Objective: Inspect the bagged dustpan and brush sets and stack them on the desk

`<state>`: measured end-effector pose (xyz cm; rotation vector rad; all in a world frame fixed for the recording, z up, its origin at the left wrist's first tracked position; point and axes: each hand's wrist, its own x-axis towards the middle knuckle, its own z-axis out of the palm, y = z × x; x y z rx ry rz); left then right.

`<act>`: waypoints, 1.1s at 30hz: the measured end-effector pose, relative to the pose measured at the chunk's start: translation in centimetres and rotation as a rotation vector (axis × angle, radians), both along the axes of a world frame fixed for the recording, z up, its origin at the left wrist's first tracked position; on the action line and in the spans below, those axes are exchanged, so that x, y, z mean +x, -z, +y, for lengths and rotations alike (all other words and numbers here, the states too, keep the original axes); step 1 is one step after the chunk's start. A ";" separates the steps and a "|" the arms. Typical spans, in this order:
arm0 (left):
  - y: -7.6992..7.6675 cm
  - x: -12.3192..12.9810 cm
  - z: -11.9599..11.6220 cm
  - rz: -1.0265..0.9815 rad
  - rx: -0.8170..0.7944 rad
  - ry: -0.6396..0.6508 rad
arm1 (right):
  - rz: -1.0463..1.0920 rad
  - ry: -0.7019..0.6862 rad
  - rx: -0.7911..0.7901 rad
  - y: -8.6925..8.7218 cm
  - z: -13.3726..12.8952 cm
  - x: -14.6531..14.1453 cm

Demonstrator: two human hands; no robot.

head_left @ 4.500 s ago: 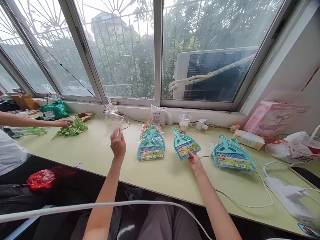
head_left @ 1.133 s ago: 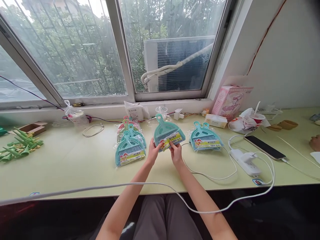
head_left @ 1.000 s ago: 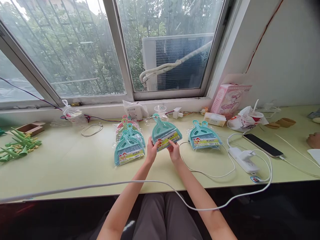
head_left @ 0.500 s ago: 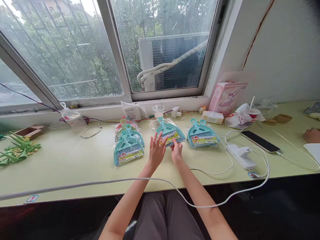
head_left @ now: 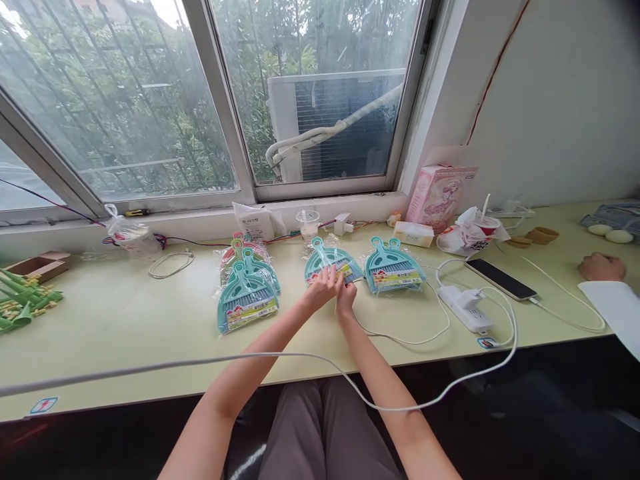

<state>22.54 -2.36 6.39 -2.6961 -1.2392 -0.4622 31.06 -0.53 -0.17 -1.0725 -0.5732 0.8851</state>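
Note:
A turquoise dustpan and brush set (head_left: 325, 257) in clear plastic wrap with a printed label lies in front of me on the table. My right hand (head_left: 345, 297) grips its lower edge with curled fingers. Close beside it, my left hand (head_left: 323, 287) has its fingers drawn together on the label, touching the package; its fingertips are partly hidden. To the left, more wrapped sets overlap, with a turquoise dustpan set (head_left: 247, 303) in front and green and pink ones behind. Just right of my hands is another turquoise dustpan set (head_left: 394, 268).
A white cable (head_left: 320, 357) crosses in front of my forearms. On the right are a power strip (head_left: 465, 310), a phone (head_left: 500, 279) and another person's hand (head_left: 601, 267). A plastic cup (head_left: 309, 227) and a pink box (head_left: 440, 197) stand near the window.
My left hand has moved from spread fingers above the package to closed fingers at its lower part, near my right hand. The view has turned slightly right, showing more of the other person's arm.

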 end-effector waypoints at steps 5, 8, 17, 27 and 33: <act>0.1 -1.3 0.0 -0.237 0.054 0.020 | 0.171 -0.045 0.096 -0.7 -0.2 -0.1; 0.3 -2.4 0.6 -0.376 0.112 -0.185 | 0.301 -0.062 0.129 -1.4 -0.5 -0.4; 2.7 -2.2 -0.8 -0.574 0.037 -0.188 | 0.486 0.026 0.106 -1.8 -0.5 0.7; 2.5 0.2 2.2 -1.208 -0.425 -0.464 | 0.577 0.032 0.149 -1.8 -0.2 1.0; 4.5 2.1 -0.3 -1.237 -0.607 -0.324 | 0.556 0.069 0.065 -1.2 0.0 2.1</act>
